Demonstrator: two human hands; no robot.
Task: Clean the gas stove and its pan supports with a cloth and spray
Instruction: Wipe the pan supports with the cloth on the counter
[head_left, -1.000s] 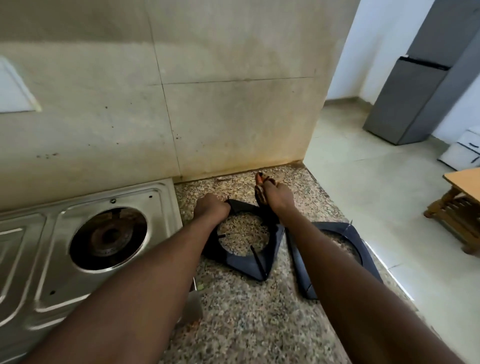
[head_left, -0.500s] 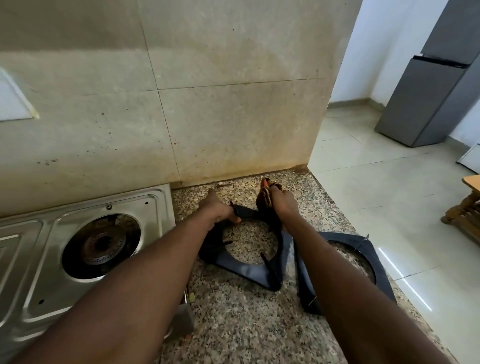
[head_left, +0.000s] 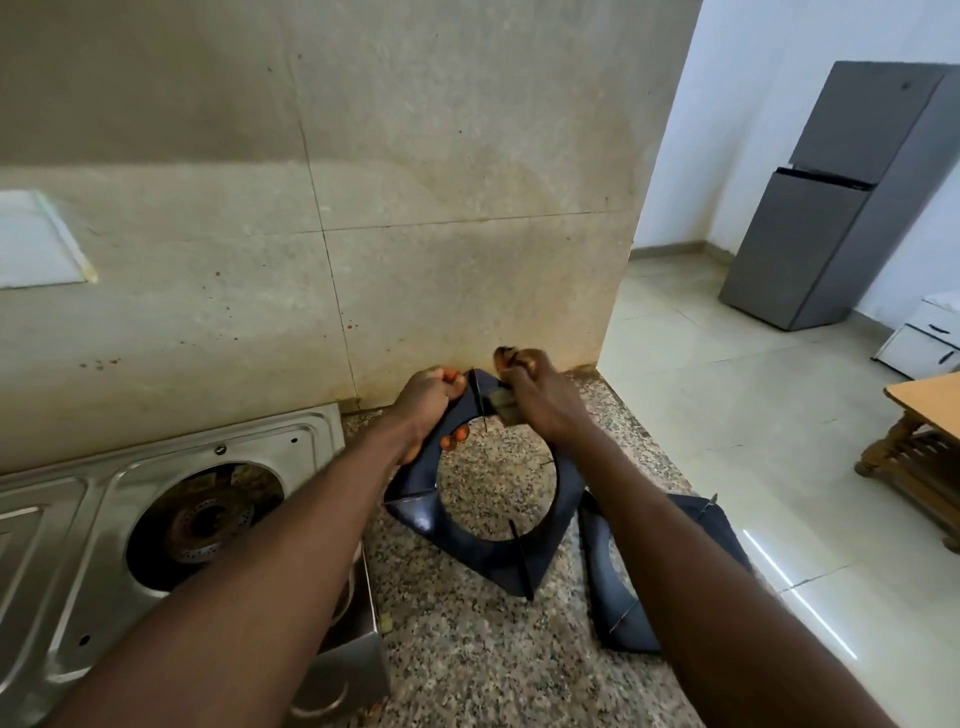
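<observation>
A dark square pan support (head_left: 558, 540) with a round opening is tilted up on the speckled granite counter (head_left: 467, 660), its far corner raised. My left hand (head_left: 427, 402) grips that raised far-left edge. My right hand (head_left: 540, 400) presses a small brownish cloth (head_left: 503, 402) against the support's top corner. A second dark pan support (head_left: 613, 592) lies flat to the right, partly hidden by my right forearm. The steel gas stove (head_left: 67, 525) sits at the left with one uncovered burner (head_left: 205, 519). No spray is in view.
A stained beige tiled wall (head_left: 415, 234) rises right behind the counter. The counter's right edge drops to a tiled floor (head_left: 727, 415). A grey fridge (head_left: 831, 208), a white cabinet (head_left: 924, 338) and a wooden table (head_left: 924, 431) stand at the right.
The near pan support has been lifted from flat to tilted, its far edge raised by my left hand. My right hand with the cloth stays on its top corner.
</observation>
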